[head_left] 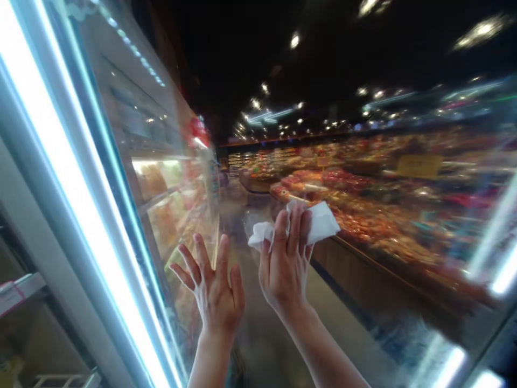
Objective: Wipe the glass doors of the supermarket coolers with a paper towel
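My left hand [218, 293] is raised with its fingers spread and holds nothing. It appears to rest flat against a clear glass door pane [250, 218], though the contact itself is hard to make out. To its right, my right hand [288, 264] presses a crumpled white tissue [323, 223] under its fingers at the same pane. One end of the tissue sticks out to the right of the fingers and a smaller bunch to the left. The part under the palm is hidden.
A bright tube light [81, 178] runs up the left side beside shelving [24, 293]. More light strips [440, 366] show at lower right. Beyond the glass, blurred produce displays [375, 215] line the right of an aisle, with lit cooler shelves [161, 188] opposite.
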Motion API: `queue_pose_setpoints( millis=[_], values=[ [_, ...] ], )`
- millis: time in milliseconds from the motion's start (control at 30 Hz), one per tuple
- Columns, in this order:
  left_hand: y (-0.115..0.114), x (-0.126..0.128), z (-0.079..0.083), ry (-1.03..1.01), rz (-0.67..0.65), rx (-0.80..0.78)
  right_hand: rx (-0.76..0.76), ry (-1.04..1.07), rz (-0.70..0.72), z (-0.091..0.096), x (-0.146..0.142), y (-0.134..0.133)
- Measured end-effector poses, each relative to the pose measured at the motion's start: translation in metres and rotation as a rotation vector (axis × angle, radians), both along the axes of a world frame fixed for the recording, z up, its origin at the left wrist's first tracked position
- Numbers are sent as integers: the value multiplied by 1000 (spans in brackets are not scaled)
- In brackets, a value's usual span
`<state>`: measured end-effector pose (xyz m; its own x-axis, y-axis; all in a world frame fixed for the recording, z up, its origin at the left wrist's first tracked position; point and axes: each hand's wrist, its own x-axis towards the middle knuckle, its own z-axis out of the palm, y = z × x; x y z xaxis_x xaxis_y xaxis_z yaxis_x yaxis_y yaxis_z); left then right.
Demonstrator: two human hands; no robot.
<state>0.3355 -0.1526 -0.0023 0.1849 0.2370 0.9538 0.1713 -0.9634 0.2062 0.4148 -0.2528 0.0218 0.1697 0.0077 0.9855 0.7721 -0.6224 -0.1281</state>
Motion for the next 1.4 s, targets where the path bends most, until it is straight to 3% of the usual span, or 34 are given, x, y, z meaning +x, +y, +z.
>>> queue_pose_setpoints(
  millis=[233,400,600,667,733,833,1000,1200,1333,1400],
  values=[
    [28,-12,10,29,-1,76,-32,-25,29,-1,-12,27],
    [34,-15,14,24,-10,90,-63,-17,38,17,-16,33],
    [31,-23,15,15,-60,91,-172,-20,34,-19,-19,29],
    [32,-22,18,10,-83,120,-184,-33,24,-13,-15,27],
    [34,-18,24,-5,-108,165,-168,-36,6,3,-9,22],
    [35,-8,34,-33,-166,238,-173,-56,-5,15,-1,10],
    [18,8,49,-25,-243,278,-281,-159,0,2,19,-20],
    [-23,37,73,-94,-317,385,-129,-38,-77,58,54,-75],
    [-52,55,89,-87,-354,409,-275,-124,-59,52,75,-110],
    [-67,63,98,-99,-370,434,-308,-144,-55,59,89,-129]
  ],
)
